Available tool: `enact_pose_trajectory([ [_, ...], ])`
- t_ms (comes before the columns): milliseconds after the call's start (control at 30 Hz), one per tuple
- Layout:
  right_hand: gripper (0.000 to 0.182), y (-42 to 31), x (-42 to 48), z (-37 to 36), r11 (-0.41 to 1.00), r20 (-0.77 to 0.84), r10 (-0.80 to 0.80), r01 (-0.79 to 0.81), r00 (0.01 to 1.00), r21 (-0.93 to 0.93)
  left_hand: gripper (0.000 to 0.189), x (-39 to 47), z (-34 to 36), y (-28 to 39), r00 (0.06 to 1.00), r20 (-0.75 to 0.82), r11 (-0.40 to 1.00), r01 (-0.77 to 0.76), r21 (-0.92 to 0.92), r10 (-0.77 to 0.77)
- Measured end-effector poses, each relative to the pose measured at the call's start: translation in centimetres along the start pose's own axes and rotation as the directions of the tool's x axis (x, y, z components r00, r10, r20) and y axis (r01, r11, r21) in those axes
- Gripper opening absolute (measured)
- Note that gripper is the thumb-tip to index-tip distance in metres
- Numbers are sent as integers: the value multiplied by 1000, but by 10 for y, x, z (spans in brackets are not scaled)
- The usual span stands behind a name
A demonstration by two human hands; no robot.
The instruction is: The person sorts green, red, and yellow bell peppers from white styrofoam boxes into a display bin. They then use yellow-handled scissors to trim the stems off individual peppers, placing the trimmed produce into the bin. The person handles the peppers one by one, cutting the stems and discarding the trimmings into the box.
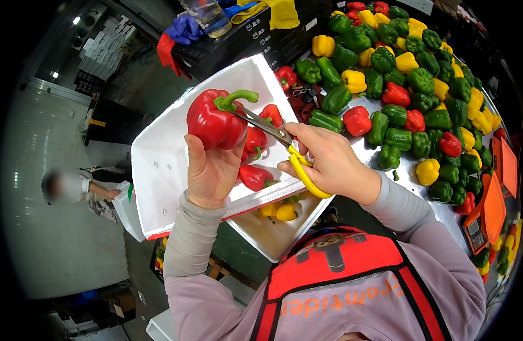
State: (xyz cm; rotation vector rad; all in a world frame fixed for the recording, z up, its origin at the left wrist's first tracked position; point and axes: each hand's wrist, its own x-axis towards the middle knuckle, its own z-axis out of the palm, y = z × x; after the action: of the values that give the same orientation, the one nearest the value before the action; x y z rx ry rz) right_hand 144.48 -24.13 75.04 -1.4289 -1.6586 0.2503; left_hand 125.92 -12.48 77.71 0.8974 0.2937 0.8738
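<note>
My left hand (214, 174) holds up a large red bell pepper (210, 121) above a white foam box (159, 170). A long curved green stem (240, 97) sticks out of the pepper towards the right. My right hand (329, 160) grips scissors (302, 164) with yellow handles. Their blades reach to the base of the stem; whether they are fully closed on it cannot be made out. Inside the foam box lie several red bell peppers (255, 177), partly hidden behind my left hand and the scissors.
Below the box, a second foam box (261, 243) contains yellow peppers (286, 212). A metal table (408, 183) at the right bears many green, yellow and red peppers, with orange scales (485, 213) at its edge. Black crates (244, 42) stand behind. Another person (78, 185) is at the left.
</note>
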Motion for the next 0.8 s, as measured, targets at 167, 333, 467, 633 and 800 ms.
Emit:
enact_pose_trajectory([
  [167,54,-2,-3,-8,995,89,92,-95,992,31,88,-2,4,-2,998,-8,995,-57,79,58],
  [333,50,3,-2,-5,995,60,84,-86,995,45,91,0,9,-8,998,-6,986,-58,158,60],
  [467,46,9,-3,-1,999,-18,10,-11,1000,-39,92,1,9,-12,998,-20,984,-50,173,54],
  [633,42,20,-4,-1,997,82,74,-76,994,20,92,-5,5,-6,989,-81,922,-88,377,128],
  [800,43,26,-1,-10,576,212,258,-327,942,749,104,0,17,6,902,266,178,-340,923,341],
])
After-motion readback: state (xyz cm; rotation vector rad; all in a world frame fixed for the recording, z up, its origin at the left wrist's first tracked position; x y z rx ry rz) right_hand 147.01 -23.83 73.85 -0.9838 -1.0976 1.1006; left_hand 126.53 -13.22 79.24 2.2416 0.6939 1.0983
